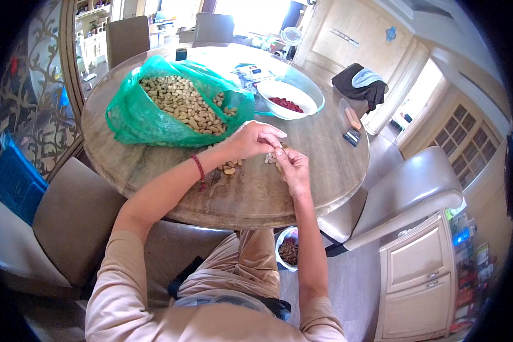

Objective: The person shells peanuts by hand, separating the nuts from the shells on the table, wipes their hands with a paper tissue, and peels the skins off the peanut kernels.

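Note:
My left hand (255, 141) and my right hand (294, 170) meet fingertip to fingertip above the near part of the round table (239, 199). Both are closed in a pinch on a small tan piece that looks like a peanut, mostly hidden by the fingers. Under my left wrist lie several loose unshelled peanuts (229, 169). Pale shell pieces (269, 158) show beneath the fingers. Beyond my left hand, a green plastic bag (132, 117) lies open, filled with peanuts in their shells (182, 102). A white bowl (293, 114) behind my hands holds red peanut kernels (286, 104).
The white bowl rests in a wider clear basin (319, 100). Below the table edge stands a bin (279, 242) with brown shells. A dark-ended object (352, 135) lies at the table's right. Chairs (407, 191) surround the table; a cabinet (416, 268) stands at lower right.

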Tool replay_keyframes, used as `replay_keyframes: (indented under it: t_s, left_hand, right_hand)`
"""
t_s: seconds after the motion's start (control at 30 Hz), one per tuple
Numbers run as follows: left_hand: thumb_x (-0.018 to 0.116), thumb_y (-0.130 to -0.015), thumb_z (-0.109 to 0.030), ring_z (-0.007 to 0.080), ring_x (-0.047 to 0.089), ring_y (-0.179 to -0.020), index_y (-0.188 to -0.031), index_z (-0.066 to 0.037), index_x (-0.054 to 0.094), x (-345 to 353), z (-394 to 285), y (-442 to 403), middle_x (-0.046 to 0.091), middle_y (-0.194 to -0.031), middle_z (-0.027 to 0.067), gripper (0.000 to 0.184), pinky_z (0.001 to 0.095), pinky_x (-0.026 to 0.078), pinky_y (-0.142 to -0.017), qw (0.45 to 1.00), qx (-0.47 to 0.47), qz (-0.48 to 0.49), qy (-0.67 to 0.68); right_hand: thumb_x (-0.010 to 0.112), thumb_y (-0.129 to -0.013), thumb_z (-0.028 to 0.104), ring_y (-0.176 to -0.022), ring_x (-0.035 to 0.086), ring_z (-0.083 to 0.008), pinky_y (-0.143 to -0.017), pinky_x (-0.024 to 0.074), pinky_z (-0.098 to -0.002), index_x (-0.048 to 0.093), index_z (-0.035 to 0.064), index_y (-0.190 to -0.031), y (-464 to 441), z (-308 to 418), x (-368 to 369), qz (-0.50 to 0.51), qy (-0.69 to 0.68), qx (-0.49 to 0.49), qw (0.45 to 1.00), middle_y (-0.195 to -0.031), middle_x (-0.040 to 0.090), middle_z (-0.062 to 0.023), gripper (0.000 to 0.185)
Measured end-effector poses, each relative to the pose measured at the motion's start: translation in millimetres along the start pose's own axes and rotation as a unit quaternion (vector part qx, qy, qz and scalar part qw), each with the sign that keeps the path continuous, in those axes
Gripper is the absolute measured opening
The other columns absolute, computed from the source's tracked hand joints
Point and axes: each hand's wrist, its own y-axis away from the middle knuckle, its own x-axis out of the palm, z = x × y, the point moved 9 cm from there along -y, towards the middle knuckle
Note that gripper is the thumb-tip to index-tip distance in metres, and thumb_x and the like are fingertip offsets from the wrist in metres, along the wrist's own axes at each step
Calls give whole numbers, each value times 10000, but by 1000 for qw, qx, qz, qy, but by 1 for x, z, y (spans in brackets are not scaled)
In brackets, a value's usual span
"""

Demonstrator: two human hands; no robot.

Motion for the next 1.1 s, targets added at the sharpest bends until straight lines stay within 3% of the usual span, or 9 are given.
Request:
replay_keyframes:
  t_s: [0.13,0.2,0.37,0.43,0.53,0.6,0.8,1.0,1.1]
  left_hand:
    - [658,-730,33,91,608,-835,-1087,9,585,1,-2,0,658,-934,77,366,225,505,-726,994,21,-28,102]
    - [665,-727,26,97,610,-837,-1076,9,591,1,-2,0,655,-944,80,357,230,508,-728,996,27,-25,77]
    - [688,-722,-10,103,614,-828,-987,9,636,7,8,1,657,-939,80,271,226,505,-708,999,-1,-16,47]
    - [702,-709,-65,101,631,-711,-867,4,679,1,3,1,678,-808,75,175,214,507,-641,997,33,-67,-22]
    - [693,-726,-72,90,625,-694,-848,12,679,-4,2,3,679,-783,80,149,206,499,-626,993,42,-111,9]
    - [688,-735,-75,85,622,-698,-854,14,678,-4,4,4,679,-793,83,149,207,499,-628,992,36,-122,18]
    - [653,-767,-30,102,608,-727,-901,33,660,0,24,6,666,-831,86,147,222,496,-654,984,-37,-122,128]
    - [647,-771,-20,106,607,-750,-916,33,656,1,25,6,661,-844,97,155,225,495,-692,980,-48,-106,159]
    - [644,-778,-30,112,610,-774,-933,22,657,-1,22,6,661,-856,101,163,226,495,-715,984,-31,-105,140]
  right_hand:
    - [581,-868,212,-417,316,-4,-374,229,-182,623,12,-826,3,-3,3,23,-126,67,990,-563,462,65,208]
    - [560,-883,225,-362,252,-4,-331,165,-186,614,13,-873,3,-4,0,-1,-229,84,970,-528,418,68,219]
    - [551,-889,221,-364,262,-8,-334,177,-181,607,14,-900,2,-6,3,34,-270,90,958,-517,395,70,215]
    - [551,-889,219,-365,259,-8,-335,177,-180,606,17,-909,2,-7,5,41,-280,95,954,-514,381,73,210]
    - [519,-906,207,-386,273,-18,-343,184,-178,596,38,-907,3,-6,7,46,-277,100,955,-518,341,76,185]
    - [547,-890,193,-378,278,-9,-341,187,-175,606,26,-936,1,-6,6,46,-292,78,952,-532,430,58,183]
    - [574,-868,145,-432,331,3,-379,238,-171,644,19,-927,3,12,0,3,-155,-3,988,-709,611,-3,156]
    - [620,-832,104,-556,456,-4,-466,335,-165,663,15,-897,0,18,0,-41,-76,-118,989,-689,601,23,118]
    - [619,-831,95,-579,483,-14,-478,353,-162,661,15,-919,-2,7,-6,-54,-53,-83,994,-692,605,24,126]
